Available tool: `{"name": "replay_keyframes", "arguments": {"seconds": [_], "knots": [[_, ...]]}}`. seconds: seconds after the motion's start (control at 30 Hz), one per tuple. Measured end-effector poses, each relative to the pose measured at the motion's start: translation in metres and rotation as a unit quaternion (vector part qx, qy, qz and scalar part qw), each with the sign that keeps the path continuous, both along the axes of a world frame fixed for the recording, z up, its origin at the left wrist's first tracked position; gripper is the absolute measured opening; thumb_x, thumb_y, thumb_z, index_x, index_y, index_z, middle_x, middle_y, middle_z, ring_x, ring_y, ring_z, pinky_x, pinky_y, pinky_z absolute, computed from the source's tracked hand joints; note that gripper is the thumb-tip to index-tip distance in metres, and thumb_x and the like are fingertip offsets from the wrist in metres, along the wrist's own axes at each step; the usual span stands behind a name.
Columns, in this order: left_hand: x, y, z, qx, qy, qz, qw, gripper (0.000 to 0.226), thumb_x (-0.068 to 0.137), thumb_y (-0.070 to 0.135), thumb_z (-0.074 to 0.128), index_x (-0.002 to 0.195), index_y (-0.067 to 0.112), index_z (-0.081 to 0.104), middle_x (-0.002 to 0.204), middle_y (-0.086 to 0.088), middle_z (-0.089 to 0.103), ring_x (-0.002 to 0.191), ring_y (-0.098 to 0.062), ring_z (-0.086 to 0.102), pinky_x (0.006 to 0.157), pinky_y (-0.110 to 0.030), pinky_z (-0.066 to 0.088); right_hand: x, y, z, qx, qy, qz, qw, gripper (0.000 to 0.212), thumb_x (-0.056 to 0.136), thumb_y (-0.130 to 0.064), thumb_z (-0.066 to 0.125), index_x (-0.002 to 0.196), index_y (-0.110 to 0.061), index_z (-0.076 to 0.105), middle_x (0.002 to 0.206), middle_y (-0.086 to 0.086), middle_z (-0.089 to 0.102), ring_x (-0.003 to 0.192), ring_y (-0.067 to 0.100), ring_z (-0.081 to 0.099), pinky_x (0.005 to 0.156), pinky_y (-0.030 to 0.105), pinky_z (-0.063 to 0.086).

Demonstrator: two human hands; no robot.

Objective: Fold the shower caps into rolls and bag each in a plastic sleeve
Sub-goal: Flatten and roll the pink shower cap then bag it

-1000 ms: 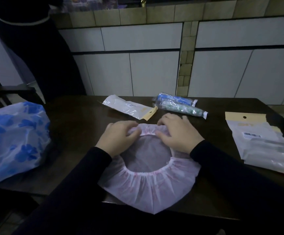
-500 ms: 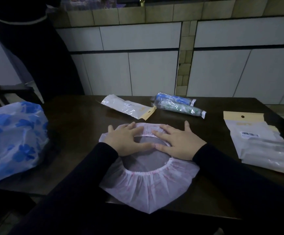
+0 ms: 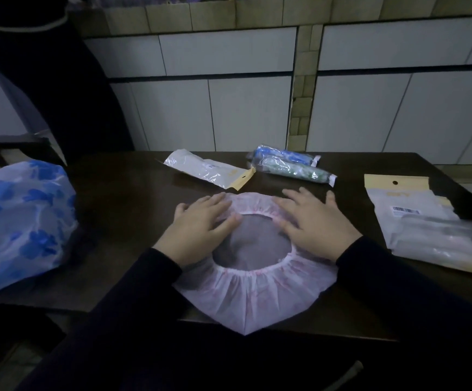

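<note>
Hands, two, bare, in dark sleeves, both laid flat with fingers straight and spread. Left hand [image 3: 201,228] pressed palm-down on the left far part of a pink shower cap [image 3: 253,297], fingertips reaching the elastic rim. Right hand [image 3: 315,225] pressed palm-down on the right far part of the same cap, thumb out to the right and touching the table. Nothing gripped or pinched by either.

Pink shower cap — spread open on the near middle of the table, elastic opening upward, gathered edge ringing a dark round centre, near edge hanging past the table's front.

Dark wooden table [image 3: 122,210]. Beyond the hands, left of centre: white bagged roll in a plastic sleeve [image 3: 209,169] with a yellow header, lying at a slant. Just right of it, two more bagged rolls side by side and touching — blue bagged roll [image 3: 285,155] farther, green bagged roll [image 3: 294,170] nearer. Right side: stack of empty plastic sleeves [image 3: 432,224], yellow header with hang hole, barcode label. Left edge: blue-and-white flowered shower cap [image 3: 17,221], puffed up in a heap.

Behind the table: white cabinet doors [image 3: 206,108] with a tiled column [image 3: 302,94] between, tiled counter edge above. Far left: dark chair back [image 3: 0,153] and a second person in dark clothing [image 3: 45,80], standing.
</note>
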State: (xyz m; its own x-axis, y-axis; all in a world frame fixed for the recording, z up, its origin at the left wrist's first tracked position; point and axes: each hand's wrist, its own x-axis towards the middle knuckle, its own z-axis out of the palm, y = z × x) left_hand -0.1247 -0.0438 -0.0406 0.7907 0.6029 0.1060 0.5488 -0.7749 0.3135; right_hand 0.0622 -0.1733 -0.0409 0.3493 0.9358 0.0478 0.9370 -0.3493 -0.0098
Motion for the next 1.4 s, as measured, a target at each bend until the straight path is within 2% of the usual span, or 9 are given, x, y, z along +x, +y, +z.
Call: {"name": "replay_keyframes", "arguments": {"seconds": [0.13,0.3,0.53,0.67,0.77,0.93,1.07,1.27,1.4], "knots": [[-0.019,-0.041,0.005,-0.025,0.032,0.047,0.998,0.092,0.082,0.079,0.029,0.155,0.027,0.012,0.163,0.009,0.004,0.150,-0.015,0.006,0.118,-0.046,0.009,-0.027,-0.019,0.004,0.105,0.107,-0.003,0.989,0.051,0.101,-0.048,0.029,0.148,-0.031,0.030,0.155,-0.007,0.030,0.141,0.011,0.025,0.116,0.048,0.018],[-0.018,-0.054,-0.019,-0.014,0.141,-0.007,0.990,0.119,0.057,0.099,0.026,0.151,0.040,-0.015,0.162,0.006,-0.016,0.150,-0.020,-0.011,0.119,-0.053,0.004,-0.035,-0.026,-0.019,-0.076,0.132,0.014,0.988,0.067,0.092,-0.068,0.017,0.152,-0.040,0.005,0.162,-0.003,-0.003,0.149,0.020,-0.001,0.117,0.052,0.003],[-0.021,-0.024,-0.013,-0.033,0.153,-0.065,0.986,0.104,0.069,0.088,0.037,0.151,0.042,-0.009,0.162,0.009,-0.018,0.149,-0.013,-0.008,0.119,-0.046,0.000,-0.022,-0.036,-0.011,-0.128,0.089,0.000,0.988,0.084,0.078,-0.081,0.011,0.151,-0.042,-0.002,0.162,-0.004,-0.006,0.148,0.021,0.000,0.117,0.050,0.008],[-0.031,-0.016,-0.014,-0.005,-0.046,0.010,0.999,0.076,0.089,0.069,0.043,0.153,0.034,0.020,0.162,0.013,0.012,0.149,-0.011,0.009,0.118,-0.048,0.013,-0.026,-0.029,0.013,-0.120,-0.023,0.001,0.993,0.082,0.081,-0.083,0.018,0.144,-0.034,0.034,0.143,0.005,0.040,0.124,0.021,0.043,0.103,0.044,0.036],[-0.034,-0.005,-0.017,0.063,-0.032,0.075,0.995,0.058,0.095,0.062,0.035,0.143,0.030,0.042,0.153,0.011,0.035,0.142,-0.010,0.026,0.114,-0.045,0.021,-0.028,-0.004,0.030,-0.009,-0.071,0.039,0.997,0.062,0.088,-0.071,0.033,0.130,-0.029,0.050,0.124,0.001,0.052,0.111,0.018,0.049,0.094,0.039,0.041],[-0.034,0.016,-0.017,0.027,0.087,0.023,0.996,0.050,0.095,0.065,0.027,0.141,0.046,0.040,0.160,0.007,0.023,0.149,-0.021,0.007,0.115,-0.057,0.006,-0.024,0.046,0.022,-0.010,0.063,0.159,0.985,0.055,0.096,-0.054,0.040,0.147,-0.035,0.033,0.155,-0.013,0.027,0.141,0.011,0.027,0.111,0.047,0.027],[-0.033,0.038,-0.004,0.060,0.170,0.025,0.983,0.058,0.091,0.071,0.029,0.144,0.048,0.034,0.162,0.007,0.017,0.150,-0.025,0.003,0.115,-0.061,0.002,-0.020,0.052,0.002,-0.047,0.018,0.151,0.987,0.058,0.095,-0.058,0.038,0.149,-0.037,0.028,0.155,-0.014,0.029,0.133,0.017,0.038,0.103,0.039,0.037],[-0.017,0.006,-0.006,0.070,0.023,-0.032,0.997,0.055,0.101,0.049,0.035,0.151,0.027,0.029,0.158,0.009,0.029,0.145,-0.010,0.023,0.115,-0.041,0.015,-0.018,0.038,-0.003,-0.028,-0.007,0.099,0.995,0.069,0.097,-0.057,0.031,0.154,-0.028,0.004,0.161,-0.005,0.014,0.145,0.015,0.017,0.113,0.043,0.023],[-0.013,0.005,-0.014,0.002,0.067,-0.009,0.998,0.058,0.100,0.056,0.029,0.150,0.028,0.026,0.153,0.002,0.038,0.141,-0.012,0.031,0.114,-0.039,0.016,-0.010,0.030,-0.008,-0.110,0.071,0.060,0.990,0.068,0.097,-0.062,0.021,0.153,-0.032,-0.001,0.162,-0.009,0.000,0.148,0.011,0.004,0.117,0.052,0.009]]}}
